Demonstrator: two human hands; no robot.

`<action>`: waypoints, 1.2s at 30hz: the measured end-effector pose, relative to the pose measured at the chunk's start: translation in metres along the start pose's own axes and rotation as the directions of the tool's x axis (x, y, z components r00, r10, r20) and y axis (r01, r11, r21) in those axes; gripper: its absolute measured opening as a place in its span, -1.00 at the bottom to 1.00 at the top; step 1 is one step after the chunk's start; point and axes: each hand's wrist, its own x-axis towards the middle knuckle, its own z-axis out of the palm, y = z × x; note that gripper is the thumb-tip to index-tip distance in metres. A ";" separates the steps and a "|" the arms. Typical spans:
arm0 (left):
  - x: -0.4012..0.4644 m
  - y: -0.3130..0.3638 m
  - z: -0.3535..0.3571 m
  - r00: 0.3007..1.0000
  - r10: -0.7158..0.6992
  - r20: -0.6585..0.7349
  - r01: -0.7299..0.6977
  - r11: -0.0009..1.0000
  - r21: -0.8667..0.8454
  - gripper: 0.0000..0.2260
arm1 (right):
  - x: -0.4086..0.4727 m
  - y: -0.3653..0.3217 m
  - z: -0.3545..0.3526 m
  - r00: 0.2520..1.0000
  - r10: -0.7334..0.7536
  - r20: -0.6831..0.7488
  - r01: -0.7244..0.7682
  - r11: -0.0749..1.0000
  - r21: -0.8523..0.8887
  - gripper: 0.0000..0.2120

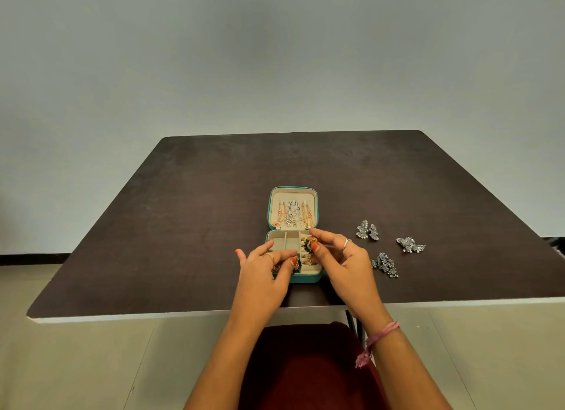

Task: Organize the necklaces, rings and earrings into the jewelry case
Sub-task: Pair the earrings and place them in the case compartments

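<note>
While my right hand [342, 257] and left hand [263, 272] each pinch a green-and-gold earring [309, 245] over the open jewelry case [293, 235], I judge both need seating in compartments (silver earrings [368, 230] wait beside it).

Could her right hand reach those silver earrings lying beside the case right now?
Probably yes, but not freely. The silver earrings lie on bare table just right of the right hand, nothing between. But its fingers already pinch a green and gold earring over the jewelry case.
</note>
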 end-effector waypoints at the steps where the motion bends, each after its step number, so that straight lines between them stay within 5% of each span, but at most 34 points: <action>1: 0.002 0.000 0.000 1.000 -0.006 0.015 0.005 1.000 0.021 -0.76 | 0.000 0.000 0.000 1.000 -0.004 -0.002 0.004 1.000 -0.006 -0.75; 20: 0.029 0.001 -0.005 0.990 -0.049 0.136 -0.020 0.885 0.466 -0.75 | 0.000 -0.005 0.000 1.000 0.006 0.013 -0.005 0.997 -0.074 -0.75; 24: 0.031 -0.003 -0.002 0.998 -0.018 0.067 -0.007 0.933 0.359 -0.78 | 0.001 -0.007 -0.001 1.000 0.006 0.023 -0.004 0.994 -0.113 -0.76; 31: 0.027 -0.014 -0.007 0.981 -0.096 -0.170 0.086 0.994 -0.068 -0.85 | -0.001 -0.017 0.001 0.991 -0.034 0.129 0.057 0.981 -0.185 -0.72; 36: 0.025 -0.032 0.001 0.973 -0.164 -0.164 0.130 0.971 -0.201 -0.86 | -0.002 -0.021 0.007 0.980 -0.039 0.194 0.108 0.927 -0.360 -0.76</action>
